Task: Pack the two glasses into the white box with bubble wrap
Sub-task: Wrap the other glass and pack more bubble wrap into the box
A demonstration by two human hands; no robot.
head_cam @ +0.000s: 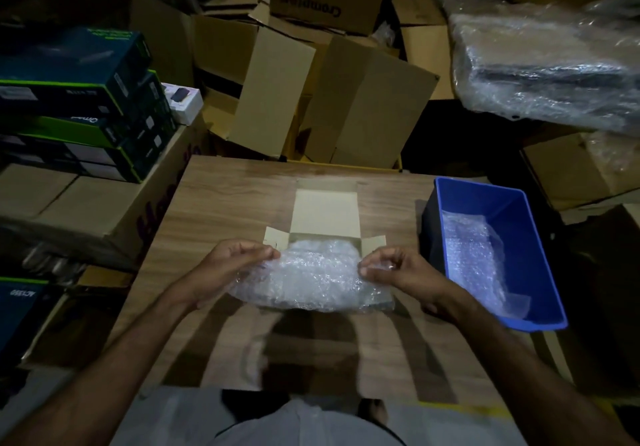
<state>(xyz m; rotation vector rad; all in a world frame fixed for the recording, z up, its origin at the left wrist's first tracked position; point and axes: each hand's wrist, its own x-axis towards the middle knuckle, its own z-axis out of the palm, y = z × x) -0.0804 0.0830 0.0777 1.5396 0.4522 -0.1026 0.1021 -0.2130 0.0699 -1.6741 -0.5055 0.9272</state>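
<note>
The white box point(325, 215) lies open in the middle of the wooden table point(221, 199), its lid flap folded back and side flaps spread. A sheet of bubble wrap point(311, 277) covers the box's opening and hangs over its near edge. My left hand point(230, 265) pinches the sheet's left edge. My right hand point(401, 272) pinches its right edge. No glass shows; whatever lies under the wrap is hidden.
A blue plastic bin point(519, 217) with more bubble wrap point(474, 251) inside stands at the table's right edge. Stacked dark product boxes point(79, 99) and brown cartons point(329, 99) crowd the left and back. A plastic-wrapped bundle point(554, 64) sits at the upper right.
</note>
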